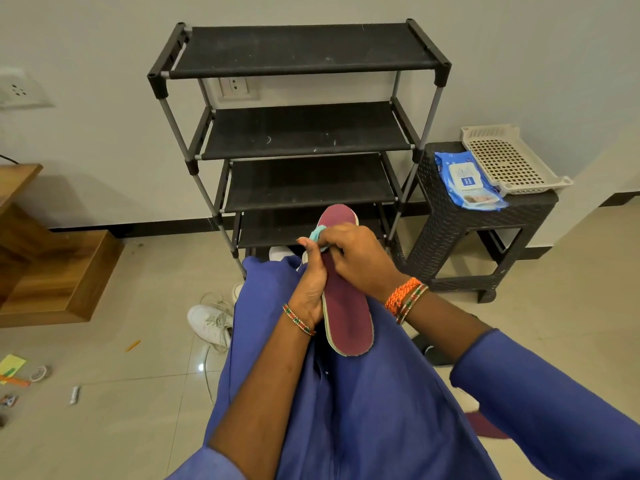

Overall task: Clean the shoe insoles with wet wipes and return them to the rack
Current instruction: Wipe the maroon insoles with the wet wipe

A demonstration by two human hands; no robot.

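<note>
A maroon shoe insole (348, 313) with a pale underside lies lengthwise over my lap, toe end pointing at the rack. My left hand (311, 282) grips its left edge from the side. My right hand (356, 258) presses a small pale-blue wet wipe (317, 234) against the insole's upper part, fingers curled round the wipe. The black four-shelf shoe rack (301, 133) stands against the wall straight ahead, its shelves bare. A blue pack of wet wipes (464, 180) lies on the dark stool to the right.
A dark woven stool (460, 230) stands right of the rack and carries a beige plastic tray (509, 159). A white sneaker (211, 323) with loose laces lies on the tiled floor at left. Another maroon insole (485, 426) shows by my right sleeve. Wooden steps (52, 271) stand far left.
</note>
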